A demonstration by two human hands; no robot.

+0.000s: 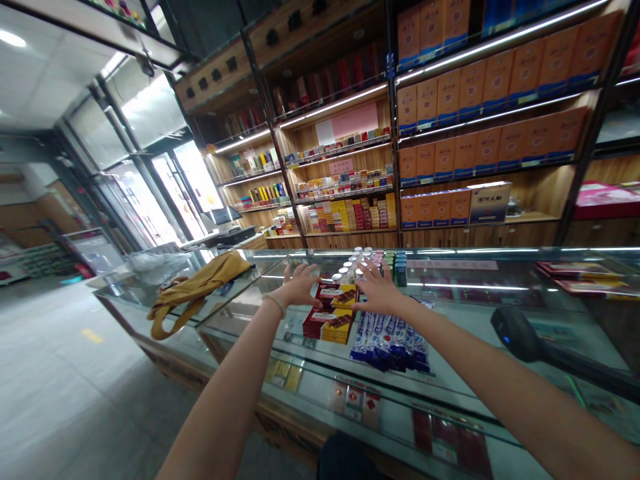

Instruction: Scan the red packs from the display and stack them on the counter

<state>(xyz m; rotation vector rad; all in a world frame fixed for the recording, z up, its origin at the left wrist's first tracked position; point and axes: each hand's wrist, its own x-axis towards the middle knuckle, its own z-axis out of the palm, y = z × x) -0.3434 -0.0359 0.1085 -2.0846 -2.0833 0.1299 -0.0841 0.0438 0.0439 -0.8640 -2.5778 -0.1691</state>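
Two stacks of red and yellow chocolate packs lie one behind the other on the glass counter. My left hand is at the left side of the rear stack, fingers spread. On that stack's right side is my right hand, its fingers also apart. Neither hand visibly grips anything. Blue and white packets lie fanned below my right hand. Behind the hands stand several small white-capped bottles, with green containers to their right.
A yellow bag lies on the counter at the left. A black handheld scanner is at the right, near my right forearm. Flat red and yellow packs lie at the far right. Stocked shelves line the wall behind.
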